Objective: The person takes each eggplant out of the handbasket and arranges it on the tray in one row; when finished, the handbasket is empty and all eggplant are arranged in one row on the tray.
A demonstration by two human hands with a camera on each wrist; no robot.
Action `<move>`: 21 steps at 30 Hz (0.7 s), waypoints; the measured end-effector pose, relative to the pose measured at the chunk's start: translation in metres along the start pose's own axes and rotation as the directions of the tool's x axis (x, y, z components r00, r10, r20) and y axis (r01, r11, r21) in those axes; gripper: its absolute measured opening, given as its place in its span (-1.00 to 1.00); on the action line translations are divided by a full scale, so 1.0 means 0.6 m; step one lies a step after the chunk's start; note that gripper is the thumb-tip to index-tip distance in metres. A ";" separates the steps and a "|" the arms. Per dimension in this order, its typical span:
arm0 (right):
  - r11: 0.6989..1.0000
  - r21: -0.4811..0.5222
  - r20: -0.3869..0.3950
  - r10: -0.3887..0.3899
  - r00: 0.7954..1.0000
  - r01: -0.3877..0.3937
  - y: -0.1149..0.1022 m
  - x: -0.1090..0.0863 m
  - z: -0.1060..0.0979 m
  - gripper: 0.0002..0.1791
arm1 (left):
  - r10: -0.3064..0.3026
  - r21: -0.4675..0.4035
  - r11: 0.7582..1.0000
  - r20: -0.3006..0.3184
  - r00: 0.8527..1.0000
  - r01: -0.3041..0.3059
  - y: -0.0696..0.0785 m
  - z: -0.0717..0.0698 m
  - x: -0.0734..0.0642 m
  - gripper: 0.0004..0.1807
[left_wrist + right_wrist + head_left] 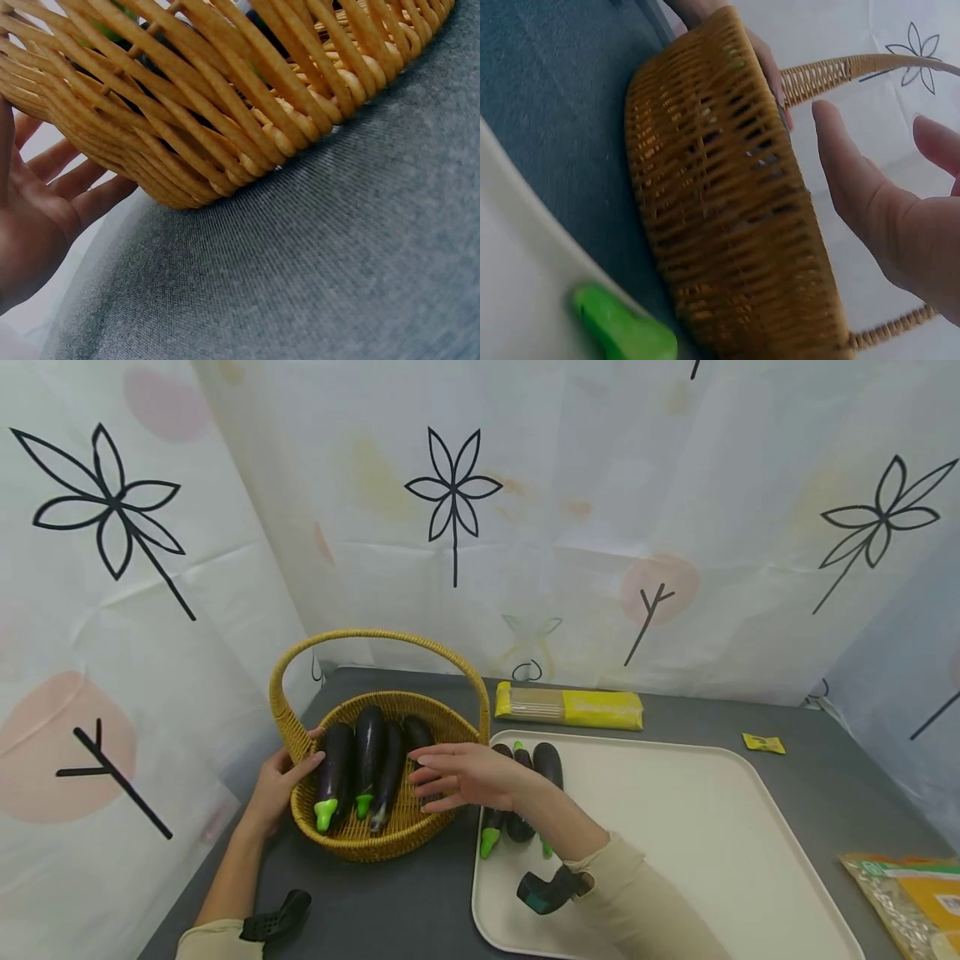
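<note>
A woven wicker basket (378,847) with a tall arched handle holds several dark purple eggplants (369,752), some with bright green stems. At its left side my left hand (276,787) grips the rim, the thumb over the edge by the handle. Its fingers (94,196) lie along the outer wall in the left wrist view. My right hand (471,777) hovers over the basket's right side, fingers spread and holding nothing. Beneath the right forearm, three eggplants (549,763) lie at the left end of a cream tray (660,810), partly hidden by the arm.
Behind the tray lies a yellow noodle packet (600,708). A small yellow wrapper (763,743) sits to the tray's right, and a clear-and-orange bag (911,902) is at the right front edge. Patterned white curtain (562,527) hangs around the grey table (375,910).
</note>
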State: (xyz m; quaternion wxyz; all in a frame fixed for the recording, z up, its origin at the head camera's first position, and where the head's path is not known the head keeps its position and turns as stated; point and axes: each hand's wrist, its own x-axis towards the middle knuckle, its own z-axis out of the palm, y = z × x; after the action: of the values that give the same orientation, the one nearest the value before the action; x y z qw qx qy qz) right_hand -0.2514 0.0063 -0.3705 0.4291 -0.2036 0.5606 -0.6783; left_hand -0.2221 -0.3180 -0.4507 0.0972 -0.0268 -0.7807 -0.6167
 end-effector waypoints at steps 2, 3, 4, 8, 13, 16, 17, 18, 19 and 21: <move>1.000 0.013 -0.011 0.007 1.000 -0.007 0.003 0.015 0.010 -0.49 | 0.003 0.003 1.000 0.000 1.000 -0.003 0.001 0.000 0.000 -0.46; 1.000 0.017 -0.017 0.011 1.000 -0.010 0.005 0.022 0.015 -0.49 | 0.004 0.003 1.000 0.000 1.000 -0.004 0.002 0.001 0.000 -0.46; 1.000 0.022 -0.022 0.015 1.000 -0.014 0.006 0.029 0.020 -0.49 | 0.005 0.002 1.000 0.001 1.000 -0.005 0.002 0.001 0.000 -0.47; 0.999 0.033 -0.044 0.026 0.999 -0.025 0.014 0.054 0.043 -0.47 | 0.007 0.004 1.000 0.002 1.000 -0.007 0.003 0.001 -0.001 -0.47; 0.998 0.045 -0.083 0.045 0.996 -0.041 0.021 0.085 0.070 -0.43 | -0.002 0.001 1.000 0.001 1.000 0.002 -0.003 0.000 0.000 -0.46; 0.998 0.044 -0.118 0.055 0.992 -0.050 0.027 0.100 0.082 -0.43 | -0.002 -0.003 1.000 0.001 1.000 0.002 -0.006 -0.001 0.001 -0.46; 0.998 0.045 -0.130 0.057 0.990 -0.052 0.029 0.105 0.085 -0.42 | -0.003 -0.002 1.000 0.000 1.000 0.003 -0.007 -0.001 0.002 -0.46; 0.998 0.045 -0.143 0.059 0.988 -0.053 0.032 0.109 0.088 -0.42 | -0.004 -0.001 1.000 0.000 1.000 0.004 -0.007 -0.001 0.002 -0.47; 0.998 0.046 -0.155 0.060 0.986 -0.053 0.034 0.113 0.090 -0.42 | -0.003 -0.003 1.000 0.000 1.000 0.003 -0.006 -0.001 0.002 -0.47; 0.997 0.045 -0.177 0.062 0.982 -0.055 0.040 0.120 0.094 -0.42 | -0.004 -0.001 1.000 -0.001 1.000 0.004 -0.005 0.000 0.001 -0.46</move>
State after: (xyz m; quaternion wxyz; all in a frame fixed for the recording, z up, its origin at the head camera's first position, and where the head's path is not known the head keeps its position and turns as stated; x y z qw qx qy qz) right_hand -0.2398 -0.0853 -0.3912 0.4008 -0.1169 0.5889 -0.6920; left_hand -0.2233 -0.3188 -0.4532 0.0964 -0.0248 -0.7803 -0.6174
